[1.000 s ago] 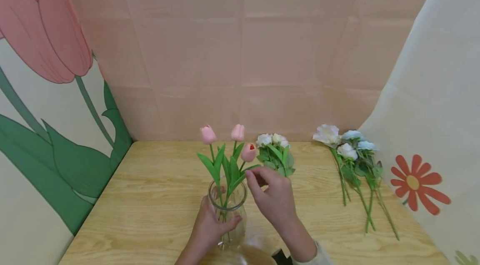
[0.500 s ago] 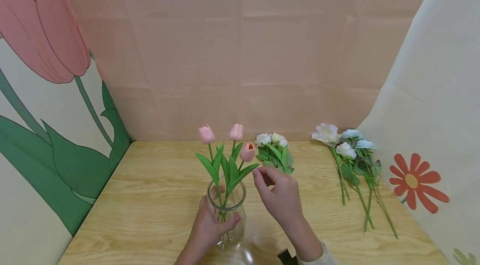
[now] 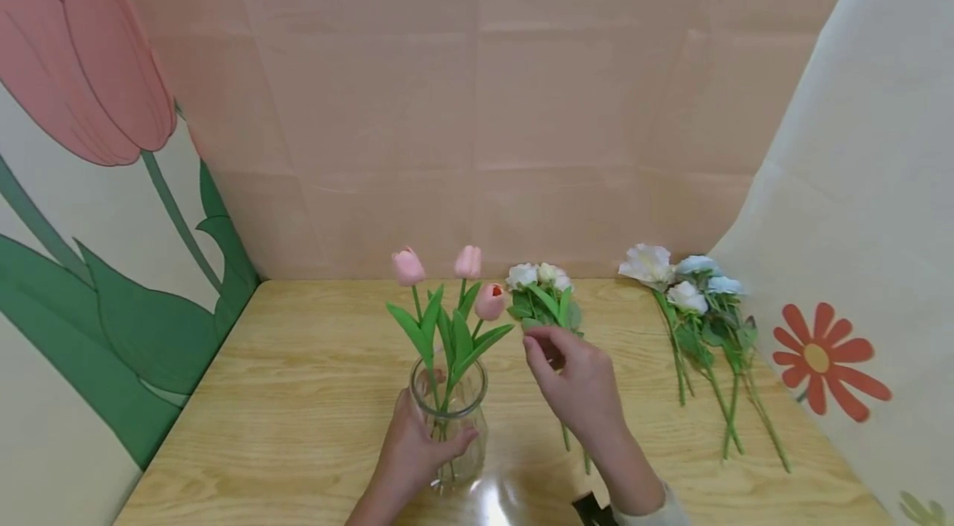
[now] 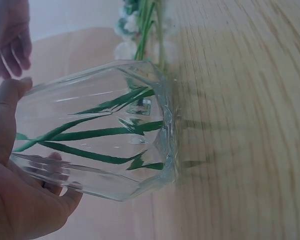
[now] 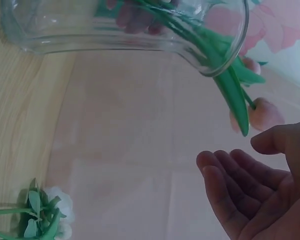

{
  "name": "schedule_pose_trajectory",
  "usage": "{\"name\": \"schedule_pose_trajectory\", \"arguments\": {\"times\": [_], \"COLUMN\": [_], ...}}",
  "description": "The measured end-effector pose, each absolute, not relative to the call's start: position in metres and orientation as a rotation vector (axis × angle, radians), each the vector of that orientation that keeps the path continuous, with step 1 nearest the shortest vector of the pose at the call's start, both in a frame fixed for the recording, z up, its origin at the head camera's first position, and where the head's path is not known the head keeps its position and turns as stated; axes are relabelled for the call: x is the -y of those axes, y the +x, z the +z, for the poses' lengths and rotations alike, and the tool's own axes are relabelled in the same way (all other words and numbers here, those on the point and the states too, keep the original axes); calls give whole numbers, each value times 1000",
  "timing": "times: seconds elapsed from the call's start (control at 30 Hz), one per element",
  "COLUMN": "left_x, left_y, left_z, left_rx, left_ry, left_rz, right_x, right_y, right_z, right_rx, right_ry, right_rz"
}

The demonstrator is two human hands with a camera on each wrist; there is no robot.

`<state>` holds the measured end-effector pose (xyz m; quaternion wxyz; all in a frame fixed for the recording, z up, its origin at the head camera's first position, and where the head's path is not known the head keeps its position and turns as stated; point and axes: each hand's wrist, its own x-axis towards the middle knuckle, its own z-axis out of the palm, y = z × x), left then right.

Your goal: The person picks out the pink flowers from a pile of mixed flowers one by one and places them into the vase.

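Note:
A clear glass vase (image 3: 468, 464) stands on the wooden table, and my left hand (image 3: 413, 443) grips its side with thumb and fingers round the glass. Three pink tulips (image 3: 489, 302) with green leaves stand in it, fanned apart above the rim. Through the glass, the left wrist view shows their green stems (image 4: 90, 134) crossing and reaching the bottom. My right hand (image 3: 585, 389) is held in the air to the right of the vase, fingers loosely bent and nothing between them. In the right wrist view a leaf tip (image 5: 237, 112) points toward that hand, apart from it.
Behind my right hand lies a bunch of white flowers (image 3: 547, 302) with green leaves, partly covered by the hand. More white and pale blue flowers (image 3: 689, 298) lie at the right on long stems. A small black object (image 3: 592, 509) shows beside my right wrist.
My right hand has come off the tulip's right leaf and moved right, away from the vase. The left hand keeps its grip on the vase.

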<state>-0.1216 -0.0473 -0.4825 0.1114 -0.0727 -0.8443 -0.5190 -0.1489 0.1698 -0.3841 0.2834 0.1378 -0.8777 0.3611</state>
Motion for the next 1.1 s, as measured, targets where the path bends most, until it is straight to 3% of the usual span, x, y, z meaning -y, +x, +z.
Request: {"name": "schedule_pose_trajectory", "arguments": {"times": [1.1], "left_x": [48], "left_y": [-122], "left_z": [-481], "left_rx": [2508], "left_ry": [-196], "left_rz": [-1610], "right_x": [-248], "right_y": [-176], "right_z": [-414], "right_rx": [2737], "right_ry": [95], "right_rz": [827]}}
